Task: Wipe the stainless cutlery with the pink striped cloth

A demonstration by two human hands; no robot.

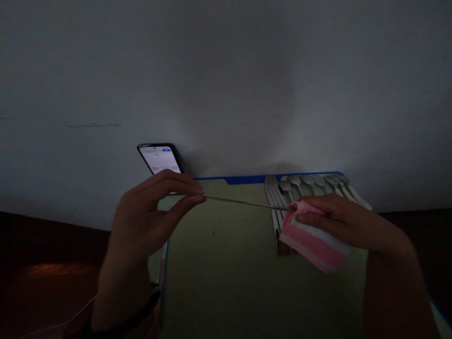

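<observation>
Grey metal utensil, slim, seen edge-on, nearly level above the green surface; left hand pinching one end, right hand gripping pink-and-white cloth where the other end is hidden; judged light, stiff, smooth enough to slip, not fragile; best hold: both ends; cloth likely soft, pliable

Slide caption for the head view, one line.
Left hand pinches a thin item; right hand holds a striped cloth around it, near laid-out cutlery.
</observation>
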